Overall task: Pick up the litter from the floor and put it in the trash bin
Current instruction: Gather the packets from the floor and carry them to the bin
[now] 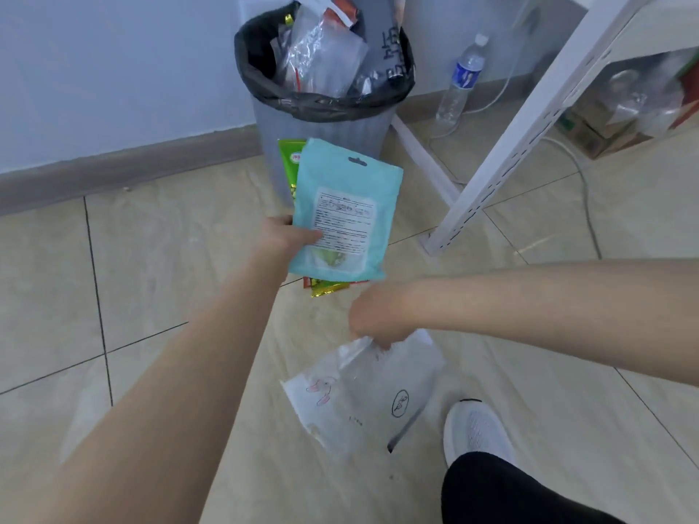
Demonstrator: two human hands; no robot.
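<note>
The left hand (291, 236) pinches a light, stiff blue pouch (346, 209) and the wrappers behind it by the edge, short of the overfilled bin (321, 119). The right hand (372, 315) closes its fingers on the top edge of limp, likely slippery clear bags (363, 391) over the tiled floor (151, 277).

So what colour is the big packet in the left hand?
Light blue packet with a white label, head view.
</note>
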